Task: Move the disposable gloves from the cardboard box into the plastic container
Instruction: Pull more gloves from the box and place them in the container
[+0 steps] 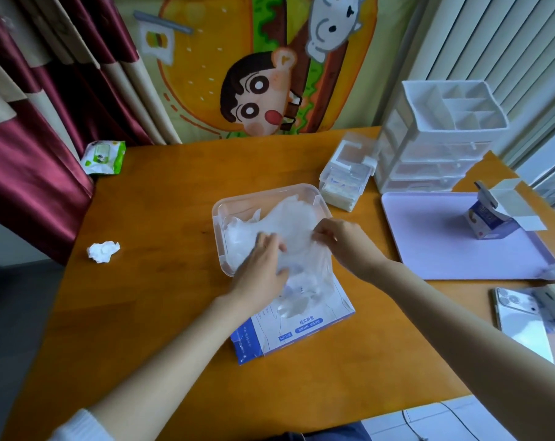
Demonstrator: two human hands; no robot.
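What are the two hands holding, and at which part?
Both hold the bundle of clear disposable gloves over the plastic container: the left hand grips its left side, the right hand pinches its right edge.

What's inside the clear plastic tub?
A crumpled pile of thin see-through disposable gloves lies in the clear rectangular plastic container. The left hand and right hand holding them hide the pile's near part and the floor beneath.

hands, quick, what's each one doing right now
Left hand: grips the bunch of gloves over the container.
Right hand: pinches the same gloves.
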